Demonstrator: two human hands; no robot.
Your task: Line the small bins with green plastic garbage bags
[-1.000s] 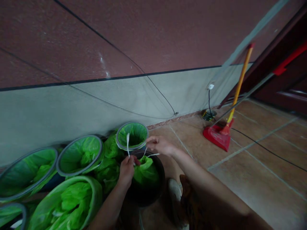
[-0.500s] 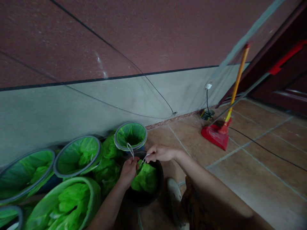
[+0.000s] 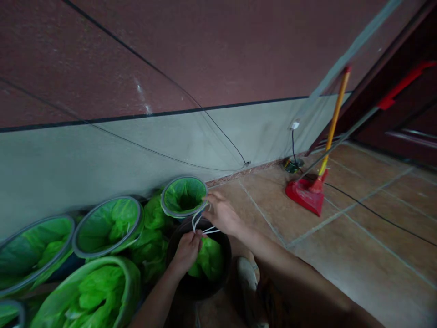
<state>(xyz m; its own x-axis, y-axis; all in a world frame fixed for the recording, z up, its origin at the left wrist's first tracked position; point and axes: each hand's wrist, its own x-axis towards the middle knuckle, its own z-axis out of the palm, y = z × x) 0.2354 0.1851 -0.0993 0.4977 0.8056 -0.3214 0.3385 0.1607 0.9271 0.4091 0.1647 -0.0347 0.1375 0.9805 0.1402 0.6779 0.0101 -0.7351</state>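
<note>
My left hand (image 3: pixel 187 251) is closed, pinching a white drawstring (image 3: pixel 195 222) above a black bucket (image 3: pixel 227 269). Light-green bag material (image 3: pixel 210 258) lies bunched inside that bucket, below the string. Just above and to the right is my right hand (image 3: pixel 223 213), its fingertips at the string's upper loop. Another length of the string runs rightward under this hand. Exactly how the right fingers grip it is partly hidden by blur.
Several green-lined bins stand to the left, including a grey-rimmed bin (image 3: pixel 184 214) behind the bucket. A red dustpan (image 3: pixel 303 195) and a yellow-handled broom (image 3: pixel 332 123) stand to the right. A black cable (image 3: pixel 375 207) crosses the tiled floor; a shoe (image 3: pixel 246 272) is beside the bucket.
My right hand has moved up, its fingers now more extended at the string loop. The loop sits lower and leans right. My left hand still pinches the string, slightly lower.
</note>
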